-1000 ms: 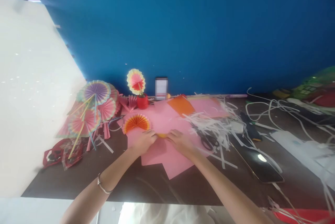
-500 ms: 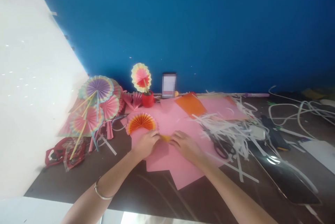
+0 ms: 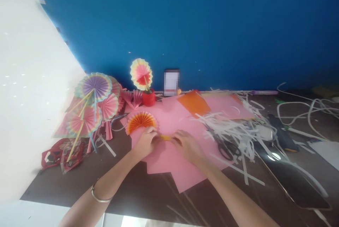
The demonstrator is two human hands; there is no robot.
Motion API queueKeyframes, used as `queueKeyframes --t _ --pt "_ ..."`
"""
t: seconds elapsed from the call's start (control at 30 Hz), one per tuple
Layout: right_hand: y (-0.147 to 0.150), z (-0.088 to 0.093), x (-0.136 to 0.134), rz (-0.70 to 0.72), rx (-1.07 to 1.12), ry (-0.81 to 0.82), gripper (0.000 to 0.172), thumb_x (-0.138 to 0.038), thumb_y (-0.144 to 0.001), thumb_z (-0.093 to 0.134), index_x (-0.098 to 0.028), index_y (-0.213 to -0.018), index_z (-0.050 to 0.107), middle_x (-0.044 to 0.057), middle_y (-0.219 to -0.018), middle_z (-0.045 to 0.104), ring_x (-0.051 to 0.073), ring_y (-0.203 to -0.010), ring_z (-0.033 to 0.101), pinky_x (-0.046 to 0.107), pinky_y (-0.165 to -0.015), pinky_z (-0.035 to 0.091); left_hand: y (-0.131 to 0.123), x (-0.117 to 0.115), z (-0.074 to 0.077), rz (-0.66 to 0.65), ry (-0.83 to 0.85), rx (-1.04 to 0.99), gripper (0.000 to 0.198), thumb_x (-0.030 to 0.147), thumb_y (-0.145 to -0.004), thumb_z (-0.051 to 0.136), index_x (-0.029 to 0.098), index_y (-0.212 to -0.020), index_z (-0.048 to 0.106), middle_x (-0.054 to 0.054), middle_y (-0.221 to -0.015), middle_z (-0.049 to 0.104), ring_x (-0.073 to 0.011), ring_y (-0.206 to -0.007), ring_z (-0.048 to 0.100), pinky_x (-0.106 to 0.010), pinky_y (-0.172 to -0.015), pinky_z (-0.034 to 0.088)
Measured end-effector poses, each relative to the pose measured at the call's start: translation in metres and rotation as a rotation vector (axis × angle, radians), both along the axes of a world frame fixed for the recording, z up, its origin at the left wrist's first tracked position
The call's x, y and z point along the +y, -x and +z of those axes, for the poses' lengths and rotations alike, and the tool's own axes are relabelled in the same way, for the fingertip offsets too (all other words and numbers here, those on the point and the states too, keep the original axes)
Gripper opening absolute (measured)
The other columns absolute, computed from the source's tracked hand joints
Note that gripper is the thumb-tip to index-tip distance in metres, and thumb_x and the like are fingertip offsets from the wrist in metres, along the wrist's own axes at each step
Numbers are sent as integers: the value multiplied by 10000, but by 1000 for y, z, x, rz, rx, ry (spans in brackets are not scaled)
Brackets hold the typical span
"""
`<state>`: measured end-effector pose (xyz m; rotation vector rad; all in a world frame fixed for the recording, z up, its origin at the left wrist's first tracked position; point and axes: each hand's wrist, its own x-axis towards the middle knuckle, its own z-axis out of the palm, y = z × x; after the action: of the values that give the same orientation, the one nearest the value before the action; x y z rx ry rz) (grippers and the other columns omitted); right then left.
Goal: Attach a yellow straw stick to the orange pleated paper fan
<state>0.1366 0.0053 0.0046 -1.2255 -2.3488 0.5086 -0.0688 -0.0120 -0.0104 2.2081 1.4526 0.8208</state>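
Observation:
My left hand [image 3: 145,142] and my right hand [image 3: 186,145] rest on pink paper sheets [image 3: 169,156] on a dark table. Between them they pinch a small folded yellow-orange paper strip [image 3: 165,137], each hand closed on one end. Just behind my left hand lies a half-open orange and yellow pleated paper fan [image 3: 140,121]. A bangle sits on my left wrist.
Several finished paper fans on sticks [image 3: 92,106] lie at the left, one stands in a red pot [image 3: 148,97]. Orange paper [image 3: 194,102], white paper strips [image 3: 233,124], scissors [image 3: 225,147], a phone [image 3: 293,181] and white cables [image 3: 309,114] lie to the right. A blue wall stands behind.
Both hands stay closed on the strip with only slight finger movement. The view has shifted a little, so the table's things sit slightly further right.

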Motion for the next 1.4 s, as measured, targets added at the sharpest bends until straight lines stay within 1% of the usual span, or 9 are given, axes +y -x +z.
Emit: queueKeyframes --t 0.13,0.33,0.57,0.93,1.1,1.2,1.27,1.33,1.4 --pt "4 1 -1 -42 -19 14 162 -189 -863 461 -192 -822 617 40 -840 637 187 -800 561 306 -727 408 -1 0 0 66 -42 64 151 90 -784 492 171 -790 620 -66 -979 536 -198 -925 512 -345 -804 453" --pt "8 -4 -3 -106 -46 -66 156 -178 -843 440 -186 -707 516 39 -751 580 167 -696 522 274 -646 376 -5 0 -2 153 -95 102 84 161 -792 528 155 -754 603 -80 -984 506 -218 -940 495 -371 -803 452" --pt "8 -9 -4 -124 -48 -70 177 -176 -855 416 -190 -698 497 32 -758 551 162 -694 506 267 -632 362 -5 0 -6 183 -112 124 62 178 -790 543 152 -751 583 -80 -959 505 -215 -916 501 -382 -806 451" --pt "10 -7 -4 -163 -198 -77 206 -174 -878 388 -178 -727 528 48 -823 495 161 -707 495 273 -651 368 -3 1 -5 222 -73 179 128 212 -825 512 143 -729 560 -90 -948 508 -219 -922 501 -371 -802 443" --pt "12 -7 -2 -180 -230 -50 215 -198 -886 390 -174 -726 532 63 -834 513 173 -737 499 276 -668 375 -1 0 -5 222 -139 264 112 194 -833 496 142 -760 565 -95 -927 530 -221 -888 507 -366 -760 454" --pt "13 -6 -2 -200 -240 -45 211 -220 -890 396 -167 -745 539 74 -853 526 183 -766 505 283 -687 382 -5 -4 0 246 -250 323 107 186 -845 477 147 -847 576 -94 -936 563 -220 -865 524 -372 -751 458" --pt "14 -4 -3 -204 -248 -42 197 -214 -885 404 -165 -757 544 79 -861 534 186 -779 507 288 -700 384 -11 -9 4 191 -351 341 150 201 -866 448 150 -901 585 -96 -969 590 -218 -903 544 -379 -800 458" --pt "14 -3 -3 -199 -251 -34 168 -177 -868 416 -161 -768 550 83 -871 540 186 -792 510 290 -713 386 -19 -15 6 41 -419 356 208 207 -884 412 140 -966 591 -106 -1044 609 -216 -1014 545 -377 -899 437" --pt "14 -1 -3 -185 -251 -20 155 -126 -846 419 -159 -777 555 83 -881 545 185 -804 514 288 -722 388 -27 -21 4 -82 -403 397 287 189 -889 380 104 -1097 559 -129 -1176 584 -212 -1157 494 -361 -986 396"
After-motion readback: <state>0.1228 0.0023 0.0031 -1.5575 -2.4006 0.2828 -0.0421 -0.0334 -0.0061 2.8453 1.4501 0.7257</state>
